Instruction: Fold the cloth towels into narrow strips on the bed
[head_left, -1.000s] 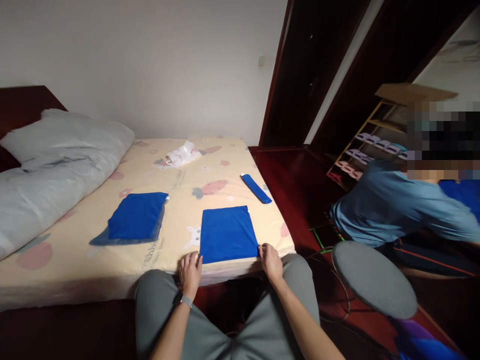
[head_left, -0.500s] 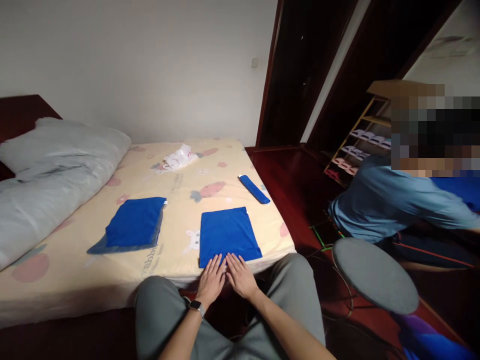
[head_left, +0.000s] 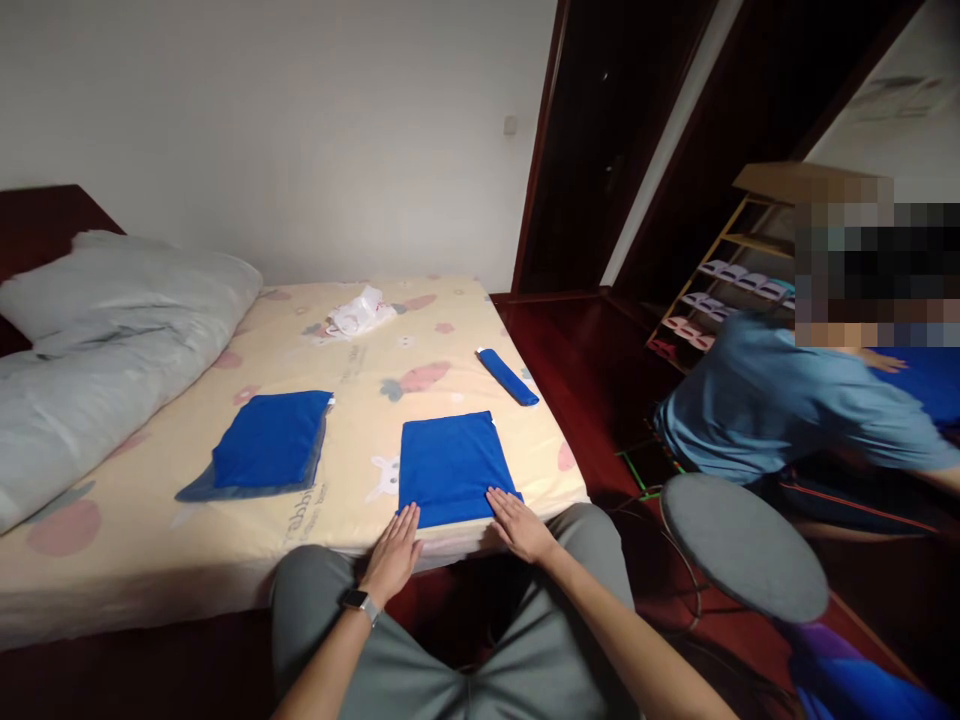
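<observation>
A folded blue cloth (head_left: 454,465) lies flat near the front edge of the bed. My left hand (head_left: 394,550) rests at its near left corner, fingers stretched out, with a watch on the wrist. My right hand (head_left: 519,524) lies flat on the near right corner, fingers extended. To the left, another blue cloth (head_left: 270,440) lies on a grey-blue piece (head_left: 196,487). A narrow blue folded strip (head_left: 508,376) lies near the bed's right edge.
The bed (head_left: 337,520) has a patterned cream sheet. A white plastic bag (head_left: 362,312) and a grey quilt (head_left: 112,340) lie on it. On the right are a round grey stool (head_left: 742,545), a person in a blue shirt (head_left: 795,400) and a shoe rack (head_left: 724,240).
My hands have moved apart from the middle of the cloth's near edge, the left one leftward, the right one rightward. The person's hand now shows on blue fabric at the right.
</observation>
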